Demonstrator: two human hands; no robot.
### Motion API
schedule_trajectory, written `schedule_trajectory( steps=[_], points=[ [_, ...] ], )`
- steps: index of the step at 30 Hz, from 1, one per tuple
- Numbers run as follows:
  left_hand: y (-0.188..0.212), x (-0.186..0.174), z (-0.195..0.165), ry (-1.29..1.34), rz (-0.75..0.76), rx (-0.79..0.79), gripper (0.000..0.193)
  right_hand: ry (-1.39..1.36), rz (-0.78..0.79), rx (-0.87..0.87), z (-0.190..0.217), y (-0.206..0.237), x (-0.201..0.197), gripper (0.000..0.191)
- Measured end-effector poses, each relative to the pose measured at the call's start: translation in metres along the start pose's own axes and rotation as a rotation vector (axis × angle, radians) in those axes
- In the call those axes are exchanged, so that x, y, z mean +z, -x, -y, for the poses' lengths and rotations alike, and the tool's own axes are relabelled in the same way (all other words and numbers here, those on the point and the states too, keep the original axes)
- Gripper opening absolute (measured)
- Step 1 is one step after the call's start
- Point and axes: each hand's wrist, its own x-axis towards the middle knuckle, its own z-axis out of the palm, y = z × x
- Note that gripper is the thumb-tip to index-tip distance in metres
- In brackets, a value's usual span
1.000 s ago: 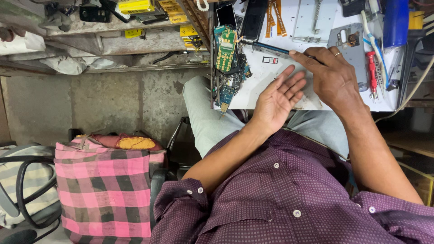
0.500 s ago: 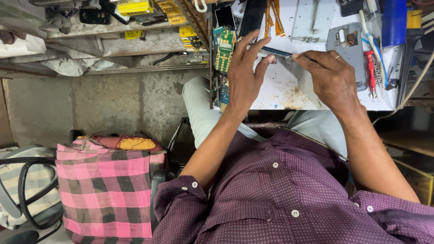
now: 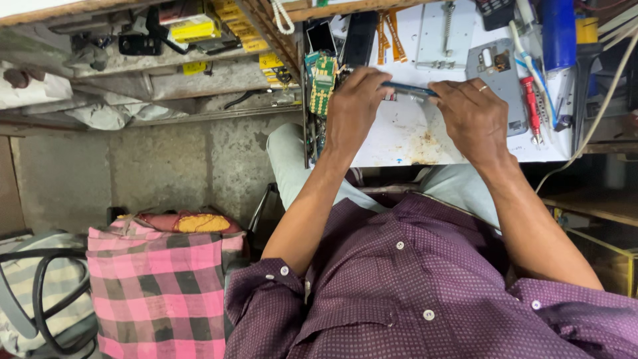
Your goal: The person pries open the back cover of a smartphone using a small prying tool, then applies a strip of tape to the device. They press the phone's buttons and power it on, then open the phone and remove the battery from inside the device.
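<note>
From the head camera I look down and see both hands working together over the white desk [image 3: 425, 136]. My left hand [image 3: 355, 100] and my right hand [image 3: 468, 110] hold one thin blue phone [image 3: 409, 90] between them, a little above the desk surface. The left grip is closed on the left end of the phone, fingers curled over its edge; the right grip is closed on the right end, thumb and fingers pinching it, and a ring shows on one finger. The phone lies almost flat, seen from its edge, so I cannot tell which face is up. Just to the left of the left hand a green circuit board [image 3: 323, 83] stands at the desk's edge, near a dark phone [image 3: 321, 36]. Behind the hands are orange flex strips [image 3: 389, 33] and a grey metal plate [image 3: 442, 33]. To the right of the right hand lies a grey phone frame [image 3: 498, 73], and beside it a red screwdriver [image 3: 530, 100]. On the floor at lower left stands a pink checked bag [image 3: 156, 292].
</note>
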Motion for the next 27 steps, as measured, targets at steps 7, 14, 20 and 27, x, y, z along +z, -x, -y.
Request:
schedule_trajectory(
  steps=[7,14,20,27],
  points=[
    [0.004,-0.052,-0.025,-0.097,0.332,0.122,0.054,0.049,-0.043,-0.233,-0.004,-0.011,-0.041,0.025],
    [-0.016,-0.046,-0.018,0.63,0.916,-0.219,0.111,-0.085,0.073,-0.398,-0.001,-0.028,-0.07,0.031],
    [0.005,-0.009,-0.002,0.948,0.841,-0.359,0.109,-0.122,0.047,-0.313,0.004,-0.032,-0.069,0.037],
    [0.032,0.027,-0.008,1.086,0.351,-0.554,0.098,-1.1,-0.179,0.585,0.022,-0.009,-0.035,0.032]
  ],
)
